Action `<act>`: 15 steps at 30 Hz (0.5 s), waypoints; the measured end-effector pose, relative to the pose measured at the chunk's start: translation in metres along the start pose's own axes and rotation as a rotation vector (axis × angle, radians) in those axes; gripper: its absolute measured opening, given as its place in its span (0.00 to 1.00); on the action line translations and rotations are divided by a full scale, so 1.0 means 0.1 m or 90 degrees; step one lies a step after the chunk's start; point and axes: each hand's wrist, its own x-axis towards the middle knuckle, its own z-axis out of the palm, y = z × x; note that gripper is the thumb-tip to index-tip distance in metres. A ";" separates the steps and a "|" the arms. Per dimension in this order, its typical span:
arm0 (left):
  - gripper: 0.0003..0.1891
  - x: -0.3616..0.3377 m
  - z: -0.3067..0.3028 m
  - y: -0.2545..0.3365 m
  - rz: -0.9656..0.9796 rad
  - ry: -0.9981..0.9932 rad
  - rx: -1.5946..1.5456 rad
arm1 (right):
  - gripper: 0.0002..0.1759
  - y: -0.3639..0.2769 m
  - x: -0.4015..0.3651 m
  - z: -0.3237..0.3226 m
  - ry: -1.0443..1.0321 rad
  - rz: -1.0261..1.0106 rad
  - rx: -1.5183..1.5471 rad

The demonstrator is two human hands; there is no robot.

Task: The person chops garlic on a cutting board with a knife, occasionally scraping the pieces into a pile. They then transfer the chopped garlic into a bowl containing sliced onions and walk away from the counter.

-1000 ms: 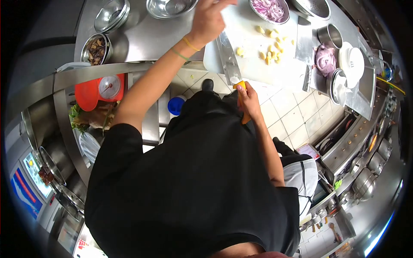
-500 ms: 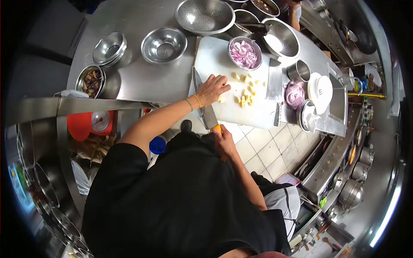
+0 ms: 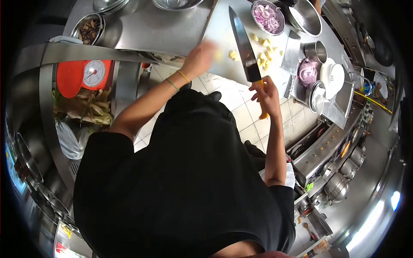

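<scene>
My right hand (image 3: 266, 95) is wrapped round the orange handle of a large kitchen knife (image 3: 245, 47). The long blade points away from me over the white cutting board (image 3: 220, 30). At the board's near left edge my left hand (image 3: 201, 56) is smeared by motion, with a blurred pale yellow spot by its fingertips; I cannot tell whether they hold it. Pale yellow chunks (image 3: 267, 53) lie loose on the board to the right of the blade, and one more chunk (image 3: 233, 55) lies to its left. Sliced red onion (image 3: 266, 18) fills a metal bowl at the back.
A cleaver (image 3: 291, 53) lies along the board's right side. Beyond it are a metal pot (image 3: 316, 51), a bag of purplish food (image 3: 308, 71) and white lids (image 3: 330, 79). Metal bowls (image 3: 177, 3) stand at the back left; a red scale (image 3: 94, 73) sits on the shelf below.
The knife has swung from beside the board's left edge up over the board as my right hand moved right. My left hand has shifted slightly left and blurred. The view has tilted nearer my body.
</scene>
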 end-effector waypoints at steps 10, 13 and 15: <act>0.15 0.22 0.44 0.06 0.106 -0.025 0.007 | 0.17 -0.24 0.35 0.15 0.039 -0.058 -0.500; 0.16 0.26 0.42 0.07 0.126 -0.036 0.014 | 0.16 -0.28 0.36 0.18 0.025 -0.039 -0.517; 0.16 0.30 0.43 0.08 0.134 -0.045 0.033 | 0.15 -0.26 0.36 0.20 0.025 -0.026 -0.522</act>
